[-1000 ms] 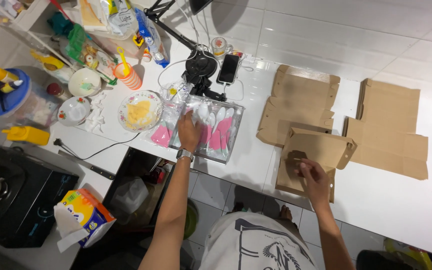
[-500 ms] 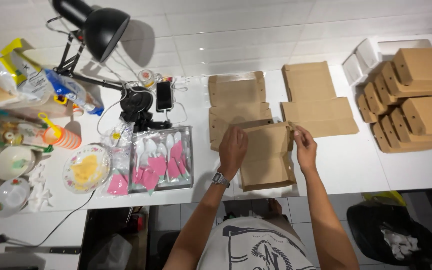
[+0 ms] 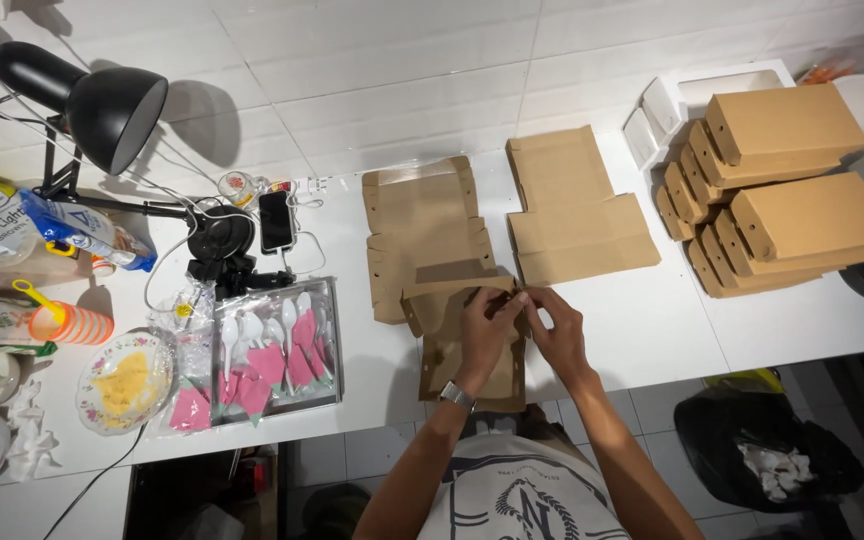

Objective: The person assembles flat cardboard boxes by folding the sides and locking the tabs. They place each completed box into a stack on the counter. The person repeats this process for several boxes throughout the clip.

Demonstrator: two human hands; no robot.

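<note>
At the near edge of the white counter [image 3: 652, 330], we hold a half-folded brown cardboard box [image 3: 457, 350]. Our left hand [image 3: 487, 330] and right hand [image 3: 555, 330] pinch its far right corner, fingers closed on the flap, apparently to shape that corner. Flat blanks [image 3: 572, 210] lie just beyond.

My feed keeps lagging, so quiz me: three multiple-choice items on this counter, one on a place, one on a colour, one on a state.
1. Where do the finished boxes sit?
A. far right of the counter
B. under the lamp
C. on the floor

2. What colour is the lamp?
A. white
B. black
C. red

3. What state is the box under the hands?
A. closed
B. crushed flat
C. partly folded

Key:
1 A, they are stacked at the right end.
2 B, shade and arm are black.
3 C, the left hand and right hand are on its raised flaps.
</note>
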